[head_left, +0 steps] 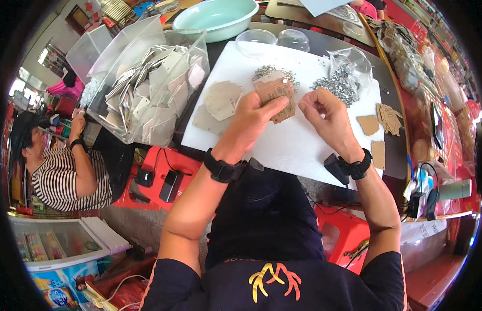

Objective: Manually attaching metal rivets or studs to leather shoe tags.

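Left hand [255, 111]: pinching a brown card [274, 95], thumb on top, over a white sheet [298, 150]. Right hand [328, 115]: at the card's four o'clock, fingers curled toward thumb — contents cannot be determined. Silver metal pieces [340, 88] heaped at three o'clock; card-filled tub [116, 132] at nine.

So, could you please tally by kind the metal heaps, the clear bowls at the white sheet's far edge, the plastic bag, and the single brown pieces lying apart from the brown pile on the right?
Metal heaps: 2
Clear bowls: 2
Plastic bag: 1
Single brown pieces: 2
Total: 7
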`<state>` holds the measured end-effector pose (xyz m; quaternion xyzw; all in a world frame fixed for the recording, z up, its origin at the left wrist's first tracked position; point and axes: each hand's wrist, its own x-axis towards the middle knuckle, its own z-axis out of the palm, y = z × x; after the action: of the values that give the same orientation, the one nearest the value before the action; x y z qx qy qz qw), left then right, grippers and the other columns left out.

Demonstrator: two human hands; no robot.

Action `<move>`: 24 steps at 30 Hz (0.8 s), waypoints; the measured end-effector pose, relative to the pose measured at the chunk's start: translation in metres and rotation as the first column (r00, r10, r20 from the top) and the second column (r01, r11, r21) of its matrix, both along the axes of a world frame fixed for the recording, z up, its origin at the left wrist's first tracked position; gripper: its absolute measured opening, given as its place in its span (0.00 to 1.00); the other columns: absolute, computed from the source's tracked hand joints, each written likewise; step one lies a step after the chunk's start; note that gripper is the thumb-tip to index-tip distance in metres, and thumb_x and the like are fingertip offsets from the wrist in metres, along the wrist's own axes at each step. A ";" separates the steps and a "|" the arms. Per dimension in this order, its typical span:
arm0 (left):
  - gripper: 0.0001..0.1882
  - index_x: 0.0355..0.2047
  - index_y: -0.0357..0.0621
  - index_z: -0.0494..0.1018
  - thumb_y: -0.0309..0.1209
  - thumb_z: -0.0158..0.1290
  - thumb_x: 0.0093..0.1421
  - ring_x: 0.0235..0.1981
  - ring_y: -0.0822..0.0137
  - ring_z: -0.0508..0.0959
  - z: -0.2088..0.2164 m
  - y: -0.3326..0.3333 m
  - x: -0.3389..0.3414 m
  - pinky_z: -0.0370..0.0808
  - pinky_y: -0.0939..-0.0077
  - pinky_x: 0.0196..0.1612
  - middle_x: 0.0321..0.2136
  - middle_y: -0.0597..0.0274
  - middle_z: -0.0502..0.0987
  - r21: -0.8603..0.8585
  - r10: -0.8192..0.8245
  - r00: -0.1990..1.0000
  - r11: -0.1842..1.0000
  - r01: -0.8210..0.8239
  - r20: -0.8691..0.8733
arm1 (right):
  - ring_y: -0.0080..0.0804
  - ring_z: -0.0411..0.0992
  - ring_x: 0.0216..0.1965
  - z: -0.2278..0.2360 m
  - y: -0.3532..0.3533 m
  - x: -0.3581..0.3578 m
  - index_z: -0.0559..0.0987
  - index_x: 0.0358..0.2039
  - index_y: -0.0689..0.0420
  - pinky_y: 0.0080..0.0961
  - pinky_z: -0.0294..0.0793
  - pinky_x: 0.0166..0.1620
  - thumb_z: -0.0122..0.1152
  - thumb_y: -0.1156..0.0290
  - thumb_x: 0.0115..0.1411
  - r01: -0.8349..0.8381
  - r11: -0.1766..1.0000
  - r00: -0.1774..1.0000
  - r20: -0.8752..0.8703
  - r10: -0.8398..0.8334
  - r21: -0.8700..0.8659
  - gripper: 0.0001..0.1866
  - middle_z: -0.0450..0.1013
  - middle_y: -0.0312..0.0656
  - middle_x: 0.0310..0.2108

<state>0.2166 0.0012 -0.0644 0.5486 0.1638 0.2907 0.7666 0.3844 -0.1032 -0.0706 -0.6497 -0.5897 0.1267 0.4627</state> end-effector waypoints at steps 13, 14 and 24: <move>0.13 0.47 0.38 0.73 0.29 0.53 0.64 0.40 0.78 0.74 -0.006 -0.021 -0.001 0.72 0.81 0.45 0.39 0.67 0.76 0.054 0.085 0.996 0.995 -0.087 0.029 | 0.19 0.69 0.31 0.007 -0.014 -0.017 0.78 0.35 0.61 0.18 0.70 0.36 0.63 0.75 0.60 -0.036 0.985 0.938 -0.334 0.092 0.170 0.05 0.72 0.34 0.31; 0.13 0.47 0.37 0.73 0.28 0.53 0.64 0.40 0.78 0.74 -0.006 -0.023 0.000 0.72 0.81 0.43 0.39 0.67 0.76 0.093 0.120 0.992 0.988 -0.123 0.035 | 0.19 0.69 0.31 0.008 -0.014 -0.018 0.78 0.35 0.61 0.18 0.70 0.36 0.63 0.75 0.60 -0.034 0.985 0.938 -0.334 0.090 0.169 0.05 0.72 0.34 0.31; 0.15 0.49 0.37 0.72 0.29 0.53 0.64 0.40 0.78 0.73 -0.013 -0.032 0.005 0.71 0.82 0.44 0.39 0.66 0.76 0.166 0.211 0.977 0.963 -0.211 0.013 | 0.29 0.72 0.29 0.009 -0.012 -0.023 0.78 0.31 0.62 0.23 0.72 0.34 0.65 0.79 0.54 0.018 0.973 0.999 0.022 -0.024 0.228 0.05 0.73 0.41 0.30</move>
<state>0.2217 -0.0311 -0.0774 0.5908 0.1985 0.3819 0.6824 0.3611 -0.1148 -0.0614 -0.6001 -0.5990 0.0454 0.5283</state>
